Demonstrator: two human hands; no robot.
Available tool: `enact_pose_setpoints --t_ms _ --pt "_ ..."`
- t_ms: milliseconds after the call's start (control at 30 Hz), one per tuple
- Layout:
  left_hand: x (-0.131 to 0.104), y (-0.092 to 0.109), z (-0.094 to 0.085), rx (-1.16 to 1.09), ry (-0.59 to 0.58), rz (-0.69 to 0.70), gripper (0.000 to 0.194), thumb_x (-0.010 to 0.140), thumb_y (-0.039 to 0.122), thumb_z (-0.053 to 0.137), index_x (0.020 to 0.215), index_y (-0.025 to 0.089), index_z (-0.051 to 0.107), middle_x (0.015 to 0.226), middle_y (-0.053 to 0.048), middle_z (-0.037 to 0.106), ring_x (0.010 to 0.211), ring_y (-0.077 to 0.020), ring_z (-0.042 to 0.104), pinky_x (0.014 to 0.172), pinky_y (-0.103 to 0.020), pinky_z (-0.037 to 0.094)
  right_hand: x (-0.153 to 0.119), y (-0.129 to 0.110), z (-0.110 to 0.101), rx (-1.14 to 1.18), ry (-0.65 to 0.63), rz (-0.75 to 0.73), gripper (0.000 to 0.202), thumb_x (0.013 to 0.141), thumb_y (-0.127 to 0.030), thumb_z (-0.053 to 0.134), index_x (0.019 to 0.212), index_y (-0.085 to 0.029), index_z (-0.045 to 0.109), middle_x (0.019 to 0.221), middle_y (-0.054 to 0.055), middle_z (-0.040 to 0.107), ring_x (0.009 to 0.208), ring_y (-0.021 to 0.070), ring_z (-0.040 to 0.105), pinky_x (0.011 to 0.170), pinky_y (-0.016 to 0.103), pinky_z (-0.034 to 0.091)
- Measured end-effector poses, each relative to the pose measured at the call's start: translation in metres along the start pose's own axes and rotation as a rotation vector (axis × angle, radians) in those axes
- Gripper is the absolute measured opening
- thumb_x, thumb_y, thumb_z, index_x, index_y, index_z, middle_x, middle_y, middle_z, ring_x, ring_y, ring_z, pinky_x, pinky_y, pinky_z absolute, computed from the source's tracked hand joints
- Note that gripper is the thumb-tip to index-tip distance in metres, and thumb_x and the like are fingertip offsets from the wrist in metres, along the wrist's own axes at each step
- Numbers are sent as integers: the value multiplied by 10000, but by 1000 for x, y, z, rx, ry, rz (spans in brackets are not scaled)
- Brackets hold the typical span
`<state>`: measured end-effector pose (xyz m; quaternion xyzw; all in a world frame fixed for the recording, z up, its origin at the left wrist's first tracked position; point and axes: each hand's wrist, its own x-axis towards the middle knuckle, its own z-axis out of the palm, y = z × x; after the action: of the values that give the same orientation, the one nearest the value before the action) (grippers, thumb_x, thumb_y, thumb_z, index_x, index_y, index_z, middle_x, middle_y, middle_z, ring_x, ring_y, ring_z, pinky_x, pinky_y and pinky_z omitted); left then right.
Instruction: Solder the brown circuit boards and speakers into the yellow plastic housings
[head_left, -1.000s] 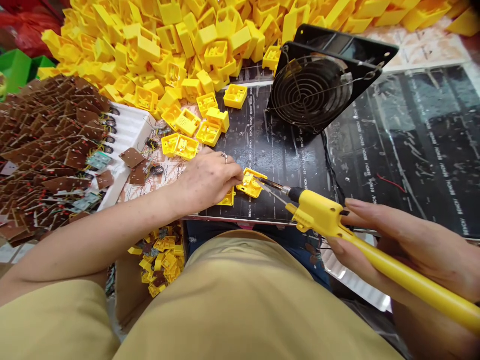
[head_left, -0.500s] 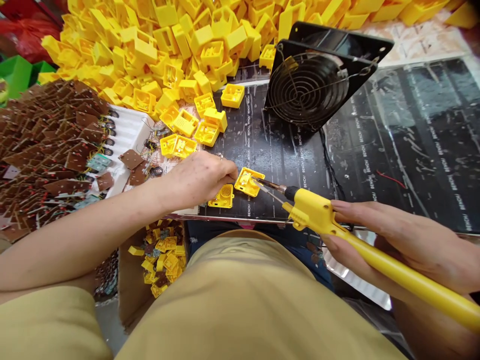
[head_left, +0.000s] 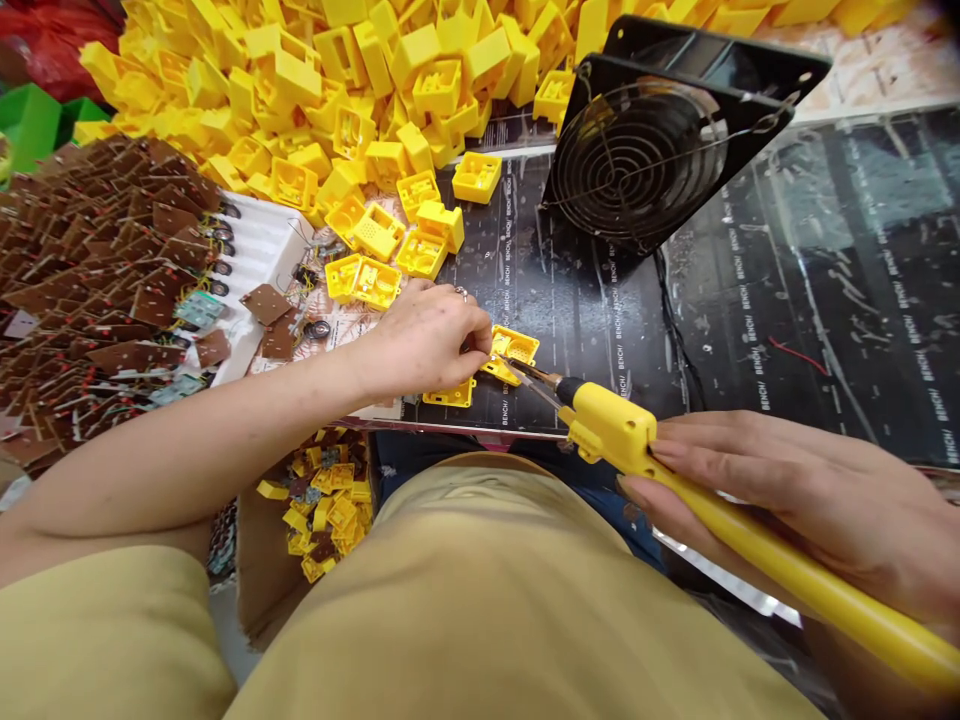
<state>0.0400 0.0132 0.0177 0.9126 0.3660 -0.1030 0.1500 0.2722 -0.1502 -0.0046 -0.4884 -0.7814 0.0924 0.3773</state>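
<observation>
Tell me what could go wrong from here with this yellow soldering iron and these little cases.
The yellow soldering iron has its tip close to the left grip; if it is hot, a slip could burn the fingers.

The small yellow case at the tip looks light and might slide if pushed.

The second yellow case, partly hidden by the left grip, lies near the table edge and could be knocked off.

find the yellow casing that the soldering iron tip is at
The yellow casing just right of the left hand; the soldering iron reaches no other.
</observation>
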Motion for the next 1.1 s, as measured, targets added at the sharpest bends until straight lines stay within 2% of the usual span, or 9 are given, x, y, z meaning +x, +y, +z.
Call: enact_pose_setpoints --t_ms 100,167,333,467,567,733,967,1033,1100 --pt "4 1 -4 1 -37 -8 156 798 197 589 788 189 744 816 -39 733 795 -197 642 790 -336 419 7 -4 1 -16 -16 -86 117 909 -216 685 999 -248 619 839 -21 715 775 148 715 800 280 650" --pt "6 2 -7 13 -56 -1 149 786 199 600 783 192 749 787 -32 729 775 -190 642 734 -307 414 10 -4 1 -45 -38 -112 126 895 -202 705 984 -234 621 848 -17 716 795 147 716 820 279 647" --pt "12 5 -11 80 -82 19 151 767 196 607 776 203 758 764 -32 726 797 -202 656 731 -303 433 21 -7 -3 -98 -82 -262 92 914 -211 685 978 -202 621 848 12 719 765 155 708 745 302 648" --pt "14 7 -12 117 -103 20 156 765 203 610 784 212 765 759 -34 724 790 -203 657 734 -304 448 29 -11 -11 -171 -190 -223 100 929 -196 664 977 -211 578 837 18 724 762 158 707 730 320 634" --pt "15 7 -13 115 -116 19 158 777 208 610 791 213 767 779 -34 728 802 -209 661 729 -308 449 27 -6 -14 -166 -131 -290 175 877 -197 737 981 -203 596 824 6 724 733 141 699 723 284 623" --pt "15 7 -13 103 -109 20 134 767 210 622 763 209 756 757 -28 722 788 -196 656 743 -300 452 17 0 -14 -137 -64 -206 163 876 -245 739 983 -244 615 854 -19 727 761 138 704 762 265 621" --pt "16 6 -15 102 -119 14 144 757 197 623 778 211 765 769 -30 730 783 -199 661 736 -301 456 21 -2 -14 -72 -82 -211 260 788 -114 794 957 -191 612 835 9 707 769 131 693 772 260 616" --pt "16 7 -13 100 -112 19 141 767 200 622 774 208 763 774 -32 731 786 -202 663 725 -302 456 18 4 -14 -38 -43 -159 324 770 -89 796 1026 -193 628 844 15 706 769 136 696 747 247 617" --pt "16 8 -11 99 -104 20 137 770 200 623 769 204 761 768 -30 728 788 -202 666 717 -300 456 11 13 -14 -39 -13 -88 454 792 -147 794 1206 -221 625 923 30 721 768 153 701 650 249 609"
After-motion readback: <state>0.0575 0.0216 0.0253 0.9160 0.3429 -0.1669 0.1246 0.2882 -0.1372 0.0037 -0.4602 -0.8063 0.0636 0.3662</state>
